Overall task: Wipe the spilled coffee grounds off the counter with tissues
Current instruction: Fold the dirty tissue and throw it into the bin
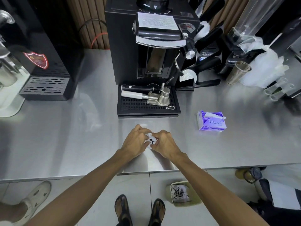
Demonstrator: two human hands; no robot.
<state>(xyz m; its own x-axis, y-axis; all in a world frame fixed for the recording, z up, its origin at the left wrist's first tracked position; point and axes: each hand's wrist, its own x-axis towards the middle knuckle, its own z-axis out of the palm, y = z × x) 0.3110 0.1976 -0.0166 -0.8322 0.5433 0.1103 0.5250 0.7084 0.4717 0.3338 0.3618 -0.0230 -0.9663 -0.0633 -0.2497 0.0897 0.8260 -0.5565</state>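
Observation:
A crumpled white tissue (149, 138) with a dark patch of coffee grounds in its folds sits between my two hands, just above the steel counter (65, 144). My left hand (135, 142) grips its left side and my right hand (164, 142) grips its right side, fingers curled inward. Both hands are in front of the espresso machine's drip tray (130, 110). A purple tissue pack (211, 122) with a sheet sticking out lies on the counter to the right of my hands.
A black espresso machine (151, 46) stands behind, with portafilters and a small metal jug on its tray. A black dispenser (44, 69) is at left, grinders and cups at right. On the floor stands a small bin (184, 193) with used tissues. Another person's shoe (37, 198) is at lower left.

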